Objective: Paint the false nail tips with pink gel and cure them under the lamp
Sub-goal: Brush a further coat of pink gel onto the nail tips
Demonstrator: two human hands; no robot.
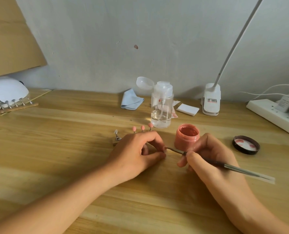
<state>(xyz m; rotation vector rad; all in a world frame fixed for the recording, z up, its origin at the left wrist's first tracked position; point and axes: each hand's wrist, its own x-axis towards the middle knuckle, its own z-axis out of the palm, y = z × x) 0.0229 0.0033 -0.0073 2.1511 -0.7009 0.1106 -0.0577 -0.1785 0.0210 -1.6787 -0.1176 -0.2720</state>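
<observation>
Pale wall backs a wooden counter [55, 157]. On it the left hand [137, 152] pinches one nail tip in curled fingers, and the right hand [208, 154] grips the brush [238, 168], bristles reaching that tip. Three pink tips [142, 127] stand just behind. The open gel jar [187, 137] sits beside the right knuckles, so a nudge could topple it, and excess gel could flood the tip's edges. Fingers hide the pinched tip, and the lamp [6, 92] is cut off at left.
</observation>
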